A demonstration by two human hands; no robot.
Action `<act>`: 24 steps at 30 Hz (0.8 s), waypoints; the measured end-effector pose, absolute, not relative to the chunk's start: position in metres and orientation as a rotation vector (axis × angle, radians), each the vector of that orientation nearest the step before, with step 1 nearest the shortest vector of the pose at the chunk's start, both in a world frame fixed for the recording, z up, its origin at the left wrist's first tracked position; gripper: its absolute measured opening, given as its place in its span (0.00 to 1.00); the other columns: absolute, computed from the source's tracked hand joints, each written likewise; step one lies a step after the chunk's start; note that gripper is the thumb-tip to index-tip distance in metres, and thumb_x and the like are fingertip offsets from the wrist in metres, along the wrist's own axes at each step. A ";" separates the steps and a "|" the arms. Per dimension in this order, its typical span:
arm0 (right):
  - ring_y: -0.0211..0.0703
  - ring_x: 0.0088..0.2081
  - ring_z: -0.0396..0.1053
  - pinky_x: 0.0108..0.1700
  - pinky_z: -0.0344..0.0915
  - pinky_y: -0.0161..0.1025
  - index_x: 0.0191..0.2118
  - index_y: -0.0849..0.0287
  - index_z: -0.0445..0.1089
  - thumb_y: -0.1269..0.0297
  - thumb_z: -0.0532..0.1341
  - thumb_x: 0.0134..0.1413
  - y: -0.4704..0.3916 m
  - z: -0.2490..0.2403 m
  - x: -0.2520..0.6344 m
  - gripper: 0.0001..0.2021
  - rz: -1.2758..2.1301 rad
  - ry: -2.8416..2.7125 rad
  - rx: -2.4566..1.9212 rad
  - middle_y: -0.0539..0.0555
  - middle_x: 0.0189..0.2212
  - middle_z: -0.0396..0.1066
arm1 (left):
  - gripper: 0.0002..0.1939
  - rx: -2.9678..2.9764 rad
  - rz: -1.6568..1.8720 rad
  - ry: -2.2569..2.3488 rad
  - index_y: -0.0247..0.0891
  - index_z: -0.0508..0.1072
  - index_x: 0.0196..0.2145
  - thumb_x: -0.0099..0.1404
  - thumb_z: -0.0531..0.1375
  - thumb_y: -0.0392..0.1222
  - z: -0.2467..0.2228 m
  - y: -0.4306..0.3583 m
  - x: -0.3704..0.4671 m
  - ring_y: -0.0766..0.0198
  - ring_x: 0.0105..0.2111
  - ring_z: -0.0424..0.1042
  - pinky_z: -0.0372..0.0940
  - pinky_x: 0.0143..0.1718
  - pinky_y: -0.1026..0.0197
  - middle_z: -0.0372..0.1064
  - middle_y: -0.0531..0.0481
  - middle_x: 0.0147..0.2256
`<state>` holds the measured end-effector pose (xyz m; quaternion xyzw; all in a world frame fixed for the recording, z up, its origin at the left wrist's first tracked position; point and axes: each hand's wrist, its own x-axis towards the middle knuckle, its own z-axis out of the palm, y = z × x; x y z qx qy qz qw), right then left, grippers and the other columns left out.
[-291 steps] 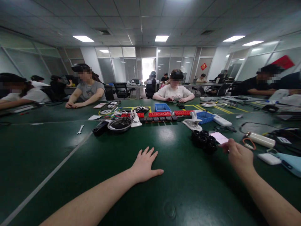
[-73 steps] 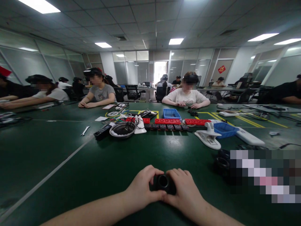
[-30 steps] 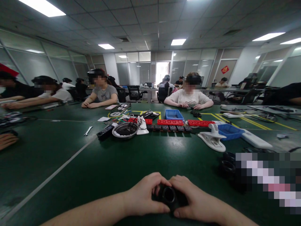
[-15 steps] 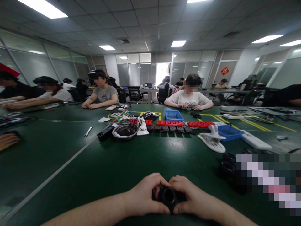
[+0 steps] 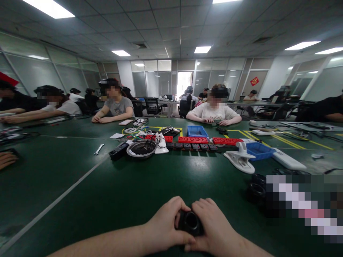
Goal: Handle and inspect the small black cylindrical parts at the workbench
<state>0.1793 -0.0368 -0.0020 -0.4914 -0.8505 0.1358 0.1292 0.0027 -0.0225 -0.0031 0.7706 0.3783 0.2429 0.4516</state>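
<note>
Close to the table's near edge, my left hand (image 5: 167, 221) and my right hand (image 5: 214, 225) are both closed around a black hollow round part (image 5: 184, 220). Its open end faces up toward me, and fingers and thumbs cover much of its side. Both thumbs press along the near side, almost meeting below the opening. The exact kind of part cannot be made out. To the right of my right hand lie more black round parts (image 5: 255, 192) with similar openings, beside a blurred-out patch.
Across the green table (image 5: 107, 192) lie a metal bowl (image 5: 154, 153) with cables, a wrench (image 5: 99, 149), red socket strips (image 5: 193, 139), a white clip stand (image 5: 239, 162) and a blue tray (image 5: 259, 151). Several people sit around; a co-worker's hand (image 5: 7, 159) is at far left.
My right hand has shifted its hold, wrapping further around the black part, its thumb now lower and nearer the left thumb. The part has tilted slightly. The camera view has shifted a little.
</note>
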 end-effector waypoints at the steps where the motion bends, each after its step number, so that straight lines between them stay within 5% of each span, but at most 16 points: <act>1: 0.48 0.32 0.62 0.37 0.55 0.44 0.30 0.60 0.65 0.40 0.66 0.24 -0.037 -0.001 0.180 0.30 0.416 -2.491 -1.404 0.53 0.29 0.66 | 0.25 1.922 0.603 0.932 0.36 0.64 0.34 0.41 0.70 0.45 -0.003 -0.022 0.002 0.70 0.24 0.56 0.53 0.22 0.69 0.56 0.58 0.28; 6: 0.50 0.39 0.60 0.41 0.56 0.45 0.41 0.59 0.66 0.49 0.66 0.34 -0.034 0.015 0.193 0.27 0.786 -2.543 -1.189 0.54 0.37 0.64 | 0.24 1.966 0.572 0.828 0.37 0.65 0.37 0.44 0.69 0.43 -0.001 -0.021 -0.003 0.71 0.24 0.57 0.54 0.22 0.69 0.57 0.57 0.30; 13: 0.47 0.39 0.60 0.44 0.54 0.45 0.39 0.59 0.69 0.60 0.68 0.37 -0.028 0.021 0.200 0.19 0.980 -2.534 -1.127 0.51 0.35 0.65 | 0.23 1.984 0.544 0.767 0.38 0.67 0.38 0.44 0.69 0.42 0.003 -0.018 -0.007 0.70 0.26 0.59 0.55 0.24 0.70 0.58 0.56 0.31; 24: 0.44 0.31 0.60 0.32 0.54 0.38 0.28 0.61 0.65 0.49 0.69 0.26 -0.033 0.003 0.190 0.24 0.675 -2.456 -1.423 0.50 0.28 0.63 | 0.28 2.004 0.598 0.934 0.37 0.66 0.37 0.40 0.71 0.48 0.000 -0.025 0.000 0.69 0.24 0.58 0.53 0.23 0.69 0.59 0.57 0.30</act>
